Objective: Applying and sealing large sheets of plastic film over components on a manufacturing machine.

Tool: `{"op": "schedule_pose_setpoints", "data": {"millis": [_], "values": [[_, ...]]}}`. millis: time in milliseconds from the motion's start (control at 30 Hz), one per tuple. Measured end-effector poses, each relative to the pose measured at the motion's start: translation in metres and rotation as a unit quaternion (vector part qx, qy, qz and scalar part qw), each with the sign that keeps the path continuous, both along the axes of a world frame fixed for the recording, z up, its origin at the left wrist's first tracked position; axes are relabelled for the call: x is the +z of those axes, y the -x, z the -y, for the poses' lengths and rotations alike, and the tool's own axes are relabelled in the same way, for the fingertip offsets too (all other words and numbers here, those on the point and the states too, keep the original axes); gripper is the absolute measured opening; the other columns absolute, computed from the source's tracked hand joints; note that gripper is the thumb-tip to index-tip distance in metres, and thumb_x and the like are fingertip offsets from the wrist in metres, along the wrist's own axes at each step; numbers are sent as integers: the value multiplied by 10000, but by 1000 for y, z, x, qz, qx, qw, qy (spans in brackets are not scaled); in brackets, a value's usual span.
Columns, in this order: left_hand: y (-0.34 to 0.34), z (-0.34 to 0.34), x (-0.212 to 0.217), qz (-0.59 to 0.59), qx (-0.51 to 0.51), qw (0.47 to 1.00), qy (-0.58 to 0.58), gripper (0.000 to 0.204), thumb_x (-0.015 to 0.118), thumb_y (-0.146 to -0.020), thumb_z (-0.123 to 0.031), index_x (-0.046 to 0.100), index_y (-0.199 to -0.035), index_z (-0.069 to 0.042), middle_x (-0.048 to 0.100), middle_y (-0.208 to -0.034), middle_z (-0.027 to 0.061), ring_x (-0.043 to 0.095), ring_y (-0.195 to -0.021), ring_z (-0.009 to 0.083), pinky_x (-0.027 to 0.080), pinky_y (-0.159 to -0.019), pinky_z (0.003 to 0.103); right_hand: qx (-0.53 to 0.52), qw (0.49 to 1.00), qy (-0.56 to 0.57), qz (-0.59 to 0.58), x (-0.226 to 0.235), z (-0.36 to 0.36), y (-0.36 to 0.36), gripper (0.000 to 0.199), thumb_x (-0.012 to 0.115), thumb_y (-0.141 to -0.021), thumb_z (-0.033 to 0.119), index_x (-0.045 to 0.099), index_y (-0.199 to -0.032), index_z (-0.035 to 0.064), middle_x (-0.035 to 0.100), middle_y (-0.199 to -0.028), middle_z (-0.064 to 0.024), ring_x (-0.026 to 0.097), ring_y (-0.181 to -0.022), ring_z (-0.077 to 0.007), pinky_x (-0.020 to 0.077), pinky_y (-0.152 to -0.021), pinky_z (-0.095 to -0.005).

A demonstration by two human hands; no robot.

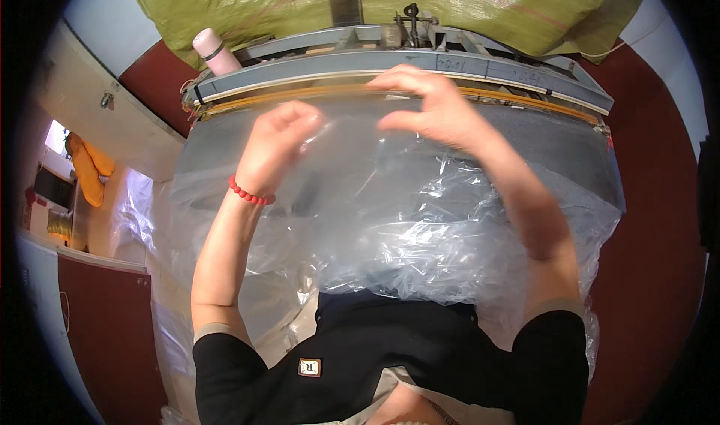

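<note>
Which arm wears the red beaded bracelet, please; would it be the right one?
No, the red beaded bracelet is worn just behind the left hand, while none shows near the right hand.

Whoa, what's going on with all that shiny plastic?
A person has clear plastic spread over a grey table, with lots of it crinkled up near their body. The left hand, on the side with the red bracelet, is curled over the plastic, but it's too blurry to tell whether it is pinching any. The right hand is open, thumb apart from fingers, near the long bar. A pink bottle is by the bar's left end.
</note>
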State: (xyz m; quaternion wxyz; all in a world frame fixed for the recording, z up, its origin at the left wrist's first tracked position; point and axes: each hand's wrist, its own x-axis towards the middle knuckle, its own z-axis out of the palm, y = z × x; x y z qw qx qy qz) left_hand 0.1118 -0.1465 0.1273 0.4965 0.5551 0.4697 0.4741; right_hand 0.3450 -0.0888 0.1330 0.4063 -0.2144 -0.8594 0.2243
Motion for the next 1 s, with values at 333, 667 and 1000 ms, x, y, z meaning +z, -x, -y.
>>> {"op": "schedule_pose_setpoints", "data": {"millis": [333, 667, 1000], "values": [[22, 19, -5, -217, 74, 938, -259, 139, 671, -725, -70, 538, -746, -37, 462, -592, -46, 327, -490, 19, 264, -424, 173, 140, 927, 330, -107, -34, 12, 65, 134, 589, -785, 72, 594, -908, 19, 576, -729, -10, 480, -594, -46, 396, -529, -190], [29, 10, -35, -380, 57, 853, -354, 105, 590, -694, -52, 506, -660, 3, 476, -580, 96, 452, -493, 190, 375, -469, 272, 117, 881, 409, -208, -79, -6, 84, 96, 519, -844, 156, 580, -878, 90, 560, -798, 38, 457, -576, -28, 318, -464, -143], [205, 65, -96, -474, -110, 863, 135, 132, 516, -680, -52, 536, -799, 0, 585, -730, 148, 578, -660, 266, 458, -602, 375, -517, 823, 174, -160, -151, -68, -149, 250, 481, -855, 285, 577, -908, 60, 573, -822, -26, 515, -717, -119, 423, -655, -270]]}}
